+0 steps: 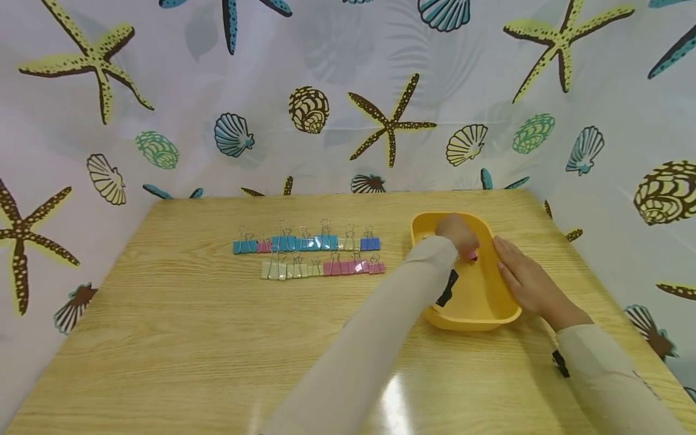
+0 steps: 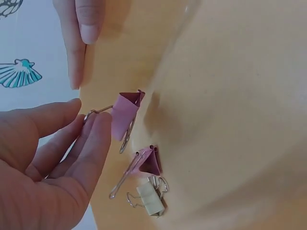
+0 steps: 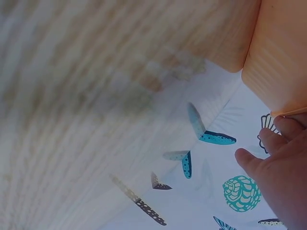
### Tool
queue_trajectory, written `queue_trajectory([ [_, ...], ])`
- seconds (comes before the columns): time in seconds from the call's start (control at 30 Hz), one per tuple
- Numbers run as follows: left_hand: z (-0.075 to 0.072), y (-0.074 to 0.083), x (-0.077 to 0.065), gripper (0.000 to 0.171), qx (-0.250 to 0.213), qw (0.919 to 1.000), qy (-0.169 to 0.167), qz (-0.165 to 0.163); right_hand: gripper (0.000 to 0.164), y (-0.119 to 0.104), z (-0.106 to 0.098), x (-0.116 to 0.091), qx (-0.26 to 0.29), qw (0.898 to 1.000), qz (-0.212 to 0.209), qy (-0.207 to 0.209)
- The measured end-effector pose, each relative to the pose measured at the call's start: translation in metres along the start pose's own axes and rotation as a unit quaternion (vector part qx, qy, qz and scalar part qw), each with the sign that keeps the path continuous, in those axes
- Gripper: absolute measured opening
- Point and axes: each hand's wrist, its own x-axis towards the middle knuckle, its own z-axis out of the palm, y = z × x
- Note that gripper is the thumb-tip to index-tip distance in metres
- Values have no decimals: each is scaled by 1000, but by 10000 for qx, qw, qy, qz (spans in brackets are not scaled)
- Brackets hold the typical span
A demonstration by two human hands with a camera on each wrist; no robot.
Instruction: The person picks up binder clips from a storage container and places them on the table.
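Observation:
My left hand (image 1: 458,231) reaches into a yellow plastic bin (image 1: 472,325). In the left wrist view, the thumb and fingers of this hand (image 2: 57,167) pinch the wire handle of a pink binder clip (image 2: 125,115). Below it in that view, a second pink binder clip (image 2: 147,163) and a pale yellow binder clip (image 2: 151,199) lie in the bin. My right hand (image 1: 524,275) rests against the bin's right rim, fingers mostly straight. From the right wrist, that hand (image 3: 283,167) appears at the right, fingertips right at the bin's edge.
Left of the bin, two rows of binder clips stand on the wooden table (image 1: 190,338). The back row has blue clips (image 1: 310,243), the front row pale yellow clips (image 1: 273,270) and pink clips (image 1: 342,267). A shell-and-starfish curtain (image 1: 337,54) hangs behind.

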Motion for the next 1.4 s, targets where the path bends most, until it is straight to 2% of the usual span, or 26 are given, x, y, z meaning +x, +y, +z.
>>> queue_trajectory([
  [0.1, 1, 1, 0, 13, -25, 9993, 107, 370, 52, 1, 0, 0, -9, 10000, -9, 0],
  [0.3, -4, -5, -10, 13, 47, 9914, 319, 1269, 51, 2, 1, -2, -41, 10000, -6, -6],
  [0.4, -7, -10, -9, 11, -49, 9887, 225, 1479, 51, 4, 1, -3, -52, 10000, 8, 9],
  [0.47, -12, -12, -9, 10, -135, 9885, 135, 1501, 51, 5, 2, -3, -70, 10000, -10, 27],
  [0.6, -24, -15, -9, 2, -275, 9872, 248, 1554, 51, 6, 1, -4, -26, 10000, -25, 45],
  [0.73, -35, -16, -10, 11, -252, 9840, 377, 1723, 50, 7, 0, -5, -14, 10000, -48, 60],
  [0.93, -49, -23, -11, 8, -442, 9769, 85, 2090, 50, 7, -1, -6, -67, 10000, -25, 65],
  [1.03, -64, -35, -15, 10, -440, 9690, -145, 2428, 50, 7, 1, -6, -112, 9999, -23, 37],
  [1.13, -86, -52, -19, 12, -278, 9614, -341, 2715, 51, 7, 3, -4, -137, 9999, -12, -17],
  [1.4, -139, -113, -28, 12, 70, 9514, -998, 2912, 50, 6, 2, 0, -182, 9998, -38, -118],
])
